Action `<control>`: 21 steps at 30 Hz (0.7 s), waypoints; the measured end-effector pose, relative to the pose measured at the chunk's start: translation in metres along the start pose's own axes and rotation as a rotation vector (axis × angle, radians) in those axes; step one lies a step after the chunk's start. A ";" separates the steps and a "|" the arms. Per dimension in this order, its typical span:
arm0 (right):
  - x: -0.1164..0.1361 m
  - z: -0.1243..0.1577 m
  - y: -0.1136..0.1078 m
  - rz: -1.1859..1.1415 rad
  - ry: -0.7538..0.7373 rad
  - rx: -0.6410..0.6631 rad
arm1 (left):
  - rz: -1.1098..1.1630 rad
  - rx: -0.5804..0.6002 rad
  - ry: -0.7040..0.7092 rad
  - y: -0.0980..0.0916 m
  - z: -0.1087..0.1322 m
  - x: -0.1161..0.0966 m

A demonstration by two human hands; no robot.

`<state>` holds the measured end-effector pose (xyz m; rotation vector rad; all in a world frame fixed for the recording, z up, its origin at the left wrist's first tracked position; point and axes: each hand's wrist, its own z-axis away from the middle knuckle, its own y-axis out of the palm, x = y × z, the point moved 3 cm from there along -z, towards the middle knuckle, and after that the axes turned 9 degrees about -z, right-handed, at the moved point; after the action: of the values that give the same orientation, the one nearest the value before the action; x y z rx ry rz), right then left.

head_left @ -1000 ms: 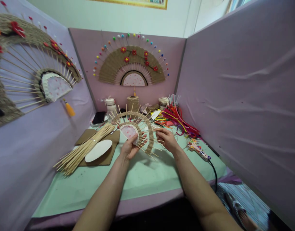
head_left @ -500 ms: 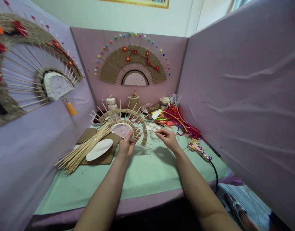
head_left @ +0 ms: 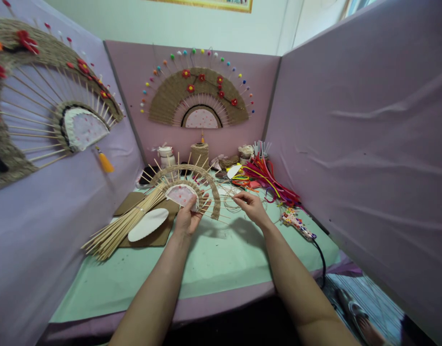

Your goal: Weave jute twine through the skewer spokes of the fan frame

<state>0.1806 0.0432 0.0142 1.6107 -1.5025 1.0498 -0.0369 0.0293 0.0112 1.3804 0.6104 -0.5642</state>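
Observation:
My left hand (head_left: 190,217) grips a half-round fan frame (head_left: 216,198) by its lower edge, thumb over the pink-patterned centre and fingers behind. Thin wooden sticks radiate from that centre, and bands of brown twine are woven through them. To the right of the frame, my right hand (head_left: 250,205) is closed in a pinch, apparently on a strand of twine leading to the fan. The strand is very thin and hard to follow. Loose loops of twine (head_left: 231,204) lie on the table between the two hands.
A bundle of sticks (head_left: 129,226) and a white oval piece (head_left: 148,225) rest on brown cardboard at left. Coloured pipe cleaners (head_left: 271,180) and a corded glue gun (head_left: 298,225) are at right. A twine spool (head_left: 200,156) stands behind; finished fans (head_left: 202,91) hang on the partitions.
The fan frame has turned very slightly in my left hand. My right hand stays pinched in nearly the same place.

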 end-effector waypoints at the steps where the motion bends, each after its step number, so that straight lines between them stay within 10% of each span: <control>1: 0.000 0.000 0.000 -0.007 0.014 0.002 | -0.004 0.005 -0.009 0.000 0.000 0.000; 12: 0.000 0.009 0.027 -0.135 0.222 0.279 | 0.002 0.019 -0.128 0.011 0.008 0.011; 21: -0.007 0.010 0.025 -0.270 0.307 0.256 | -0.019 0.229 -0.193 0.015 0.017 0.013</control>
<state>0.1564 0.0345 0.0028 1.6756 -0.9503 1.3019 -0.0161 0.0140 0.0140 1.5134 0.4121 -0.7913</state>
